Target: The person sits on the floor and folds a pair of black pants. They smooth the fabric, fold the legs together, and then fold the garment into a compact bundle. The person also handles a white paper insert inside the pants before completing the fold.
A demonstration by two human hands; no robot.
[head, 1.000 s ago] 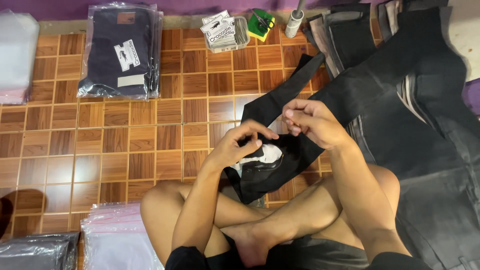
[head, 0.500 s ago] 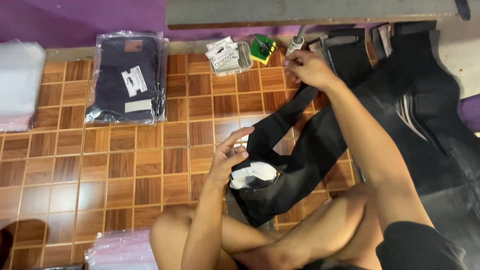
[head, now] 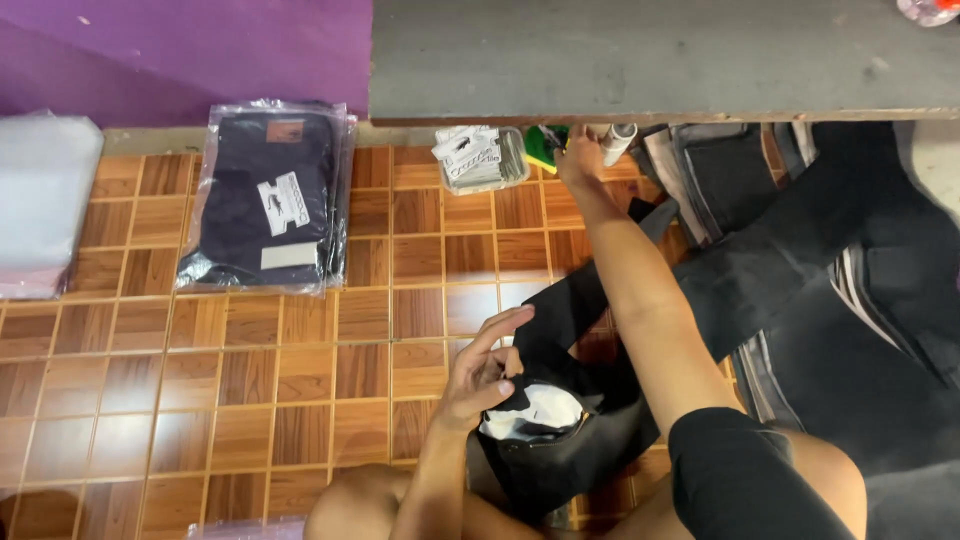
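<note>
Head view: your left hand (head: 487,368) pinches the black garment (head: 590,430) at its white lining over your lap, while your right hand (head: 580,155) closes around a white cylinder (head: 616,143) beside the wall.

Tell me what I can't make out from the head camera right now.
- Right hand: its fingers reach under the grey shelf edge by the white tube; grip unclear.
- Green object: partly behind the hand, kind unclear.
- Left hand: fingers on the black garment and its white tag; whether it pinches is unclear.
- Clear bag stack: cut by the left edge.
</note>
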